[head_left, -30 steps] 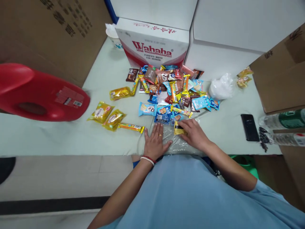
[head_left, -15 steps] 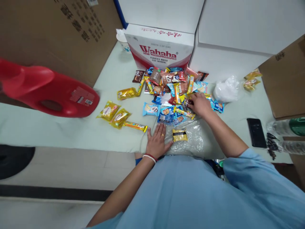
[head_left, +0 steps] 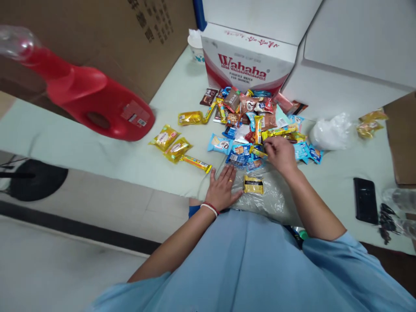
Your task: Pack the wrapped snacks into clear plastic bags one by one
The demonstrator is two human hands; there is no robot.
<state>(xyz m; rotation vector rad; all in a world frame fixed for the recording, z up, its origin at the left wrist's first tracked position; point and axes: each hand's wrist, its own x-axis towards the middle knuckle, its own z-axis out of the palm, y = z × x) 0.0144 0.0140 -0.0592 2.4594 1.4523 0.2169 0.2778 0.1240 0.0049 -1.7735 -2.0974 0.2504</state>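
My left hand (head_left: 222, 189) lies flat at the table's front, fingers spread, on a clear plastic sheet or bag (head_left: 276, 193). Just right of it is a gold-and-black wrapped snack (head_left: 254, 185) on the plastic. At the right side of a heap of wrapped snacks, my right hand (head_left: 281, 155) is closed, its fingertips pinching the end of a yellow snack stick (head_left: 258, 151). Blue biscuit packets (head_left: 238, 159) lie between the hands. Left of the heap are two yellow snack packets (head_left: 178, 149) and another yellow stick (head_left: 196, 164).
Behind the heap stands a Wahaha carton (head_left: 247, 60), with a paper cup (head_left: 196, 47) beside it. A large red jug (head_left: 107, 104) is at the left. Toward the right are a crumpled white plastic bag (head_left: 331, 131), a black phone (head_left: 365, 200) and gold packets (head_left: 371, 122).
My right hand has drawn its fingers together on the yellow stick, whose right end is now covered. My left hand stays flat. The camera view has turned and shifted.
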